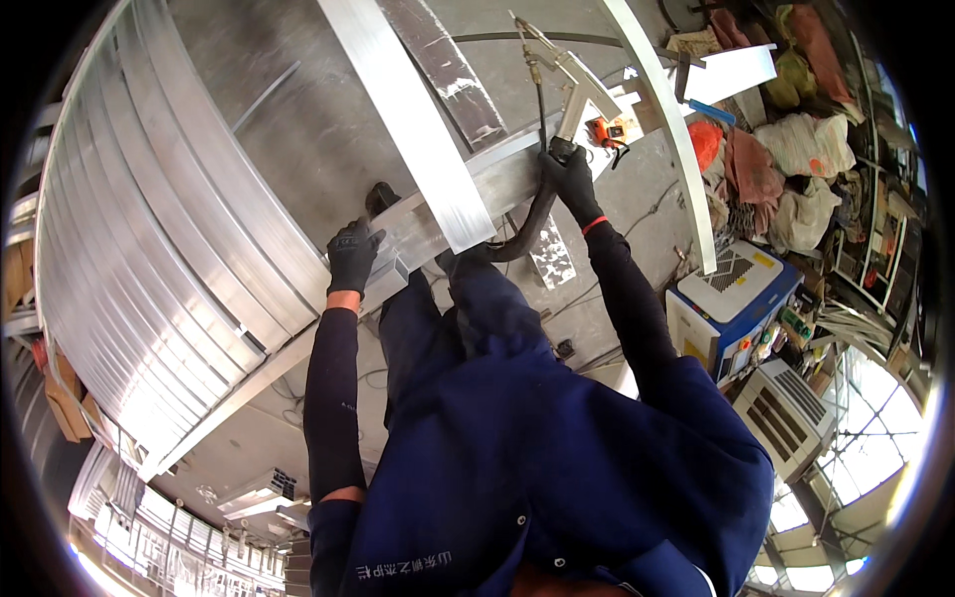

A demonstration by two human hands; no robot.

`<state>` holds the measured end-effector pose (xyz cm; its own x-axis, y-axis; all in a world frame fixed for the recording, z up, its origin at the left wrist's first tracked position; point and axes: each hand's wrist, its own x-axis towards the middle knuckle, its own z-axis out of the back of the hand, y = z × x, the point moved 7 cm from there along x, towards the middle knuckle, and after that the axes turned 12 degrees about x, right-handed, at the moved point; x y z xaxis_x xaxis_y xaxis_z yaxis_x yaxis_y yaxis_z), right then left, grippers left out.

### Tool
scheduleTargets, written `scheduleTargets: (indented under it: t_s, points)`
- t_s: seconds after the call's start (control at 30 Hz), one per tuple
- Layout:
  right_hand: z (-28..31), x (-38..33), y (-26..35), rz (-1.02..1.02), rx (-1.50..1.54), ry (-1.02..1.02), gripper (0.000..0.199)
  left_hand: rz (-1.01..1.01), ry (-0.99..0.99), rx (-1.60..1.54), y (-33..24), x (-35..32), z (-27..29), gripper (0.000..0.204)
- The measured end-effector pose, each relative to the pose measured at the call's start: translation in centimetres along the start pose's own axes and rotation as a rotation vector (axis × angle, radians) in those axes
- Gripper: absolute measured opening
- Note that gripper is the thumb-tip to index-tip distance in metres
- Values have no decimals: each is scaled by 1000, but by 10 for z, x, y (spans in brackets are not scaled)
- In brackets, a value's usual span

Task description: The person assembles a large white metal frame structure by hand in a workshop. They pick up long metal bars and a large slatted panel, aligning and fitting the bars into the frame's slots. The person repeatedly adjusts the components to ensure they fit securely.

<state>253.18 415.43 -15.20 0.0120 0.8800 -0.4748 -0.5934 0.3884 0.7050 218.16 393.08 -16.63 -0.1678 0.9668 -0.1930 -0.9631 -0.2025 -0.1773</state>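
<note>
Single head-worn fisheye view, looking steeply down over wearer's torso; gloved hands close, workshop floor further below, edges bending at rim.

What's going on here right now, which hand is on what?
The person leans over a long metal bar lying beside a stack of curved metal strips. The gloved left hand presses on the bar. The gloved right hand grips a torch-like handheld tool with a black hose, its tip near a flat strip crossing the bar.
</note>
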Motion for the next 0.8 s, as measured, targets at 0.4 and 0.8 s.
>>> scheduleTargets:
  t_s: [0.4,0.8]
  points:
    - [68,88,-165,-79,396,159,27,121,121,180,-34,7,34,22]
    - [12,45,-61,-256,-43,283,42,123,-24,32,31,-19,-31,31]
